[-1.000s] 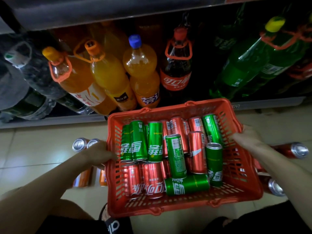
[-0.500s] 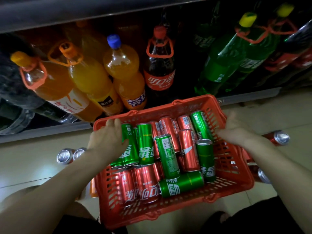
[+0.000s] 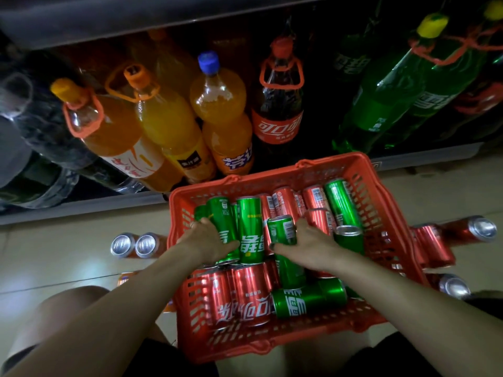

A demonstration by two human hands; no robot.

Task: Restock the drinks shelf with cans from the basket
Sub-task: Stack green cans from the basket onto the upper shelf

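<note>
A red plastic basket (image 3: 386, 229) sits on the floor in front of me, holding several green and red drink cans. My left hand (image 3: 206, 238) grips a green can (image 3: 221, 219) at the basket's left side, fingers curled round it. My right hand (image 3: 307, 240) grips another green can (image 3: 281, 229) in the middle of the pile. A red can (image 3: 245, 297) and a green can (image 3: 307, 297) lie on their sides at the near end. The drinks shelf (image 3: 81, 208) is just beyond the basket.
The low shelf holds large orange soda bottles (image 3: 168, 126), a cola bottle (image 3: 279, 104) and green bottles (image 3: 386, 99). Loose cans lie on the tiled floor left (image 3: 134, 244) and right (image 3: 468, 232) of the basket. My knees are at the bottom edge.
Both hands left the basket's sides and moved inward over the cans. Each hand took hold of a green can. The view shifted slightly closer to the shelf.
</note>
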